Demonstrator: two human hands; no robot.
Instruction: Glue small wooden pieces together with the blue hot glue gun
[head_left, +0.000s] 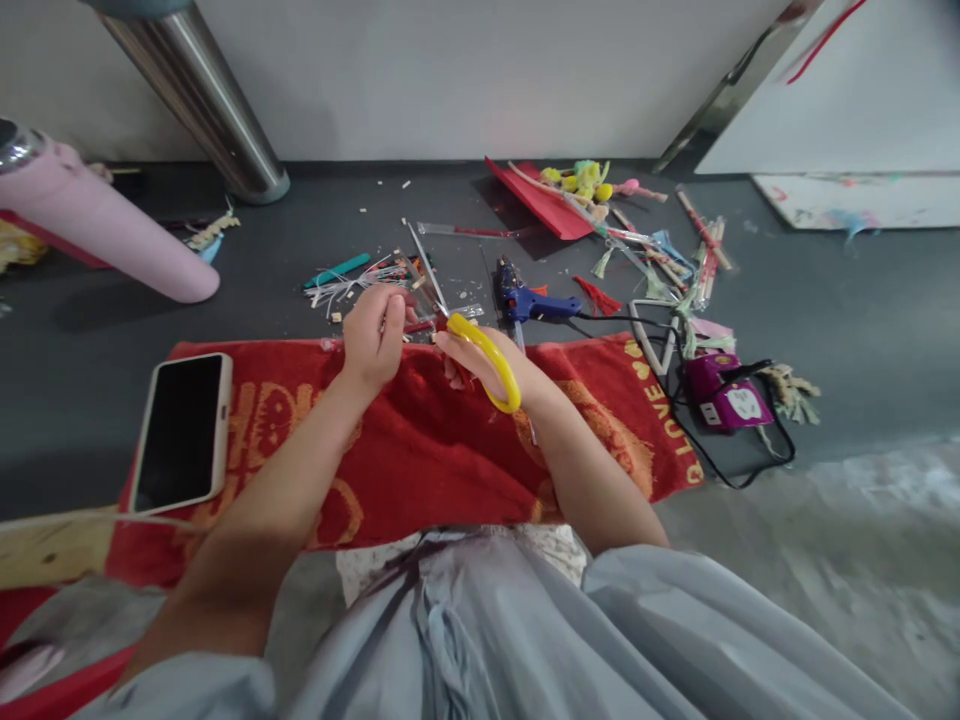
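My right hand (491,362) is closed on a pair of scissors (487,360) with a yellow handle. Their blades are parted and point up and away, just right of my left hand (377,335). The left hand's fingers are curled and pinched together; what lies in them is hidden. A thin clear strip shows between that hand and the blades, but I cannot tell whether the fingers hold it. Both hands are over the far edge of a red towel (450,450). Just beyond the right hand lies a blue glue gun (544,305).
A phone (184,435) lies on the towel's left end. A pink bottle (112,220) and a steel flask (202,100) stand back left. White wire ties (349,287) and a teal pen (337,270) lie nearby. Red paper (544,200), tassels and a purple box (724,390) with black cord are right.
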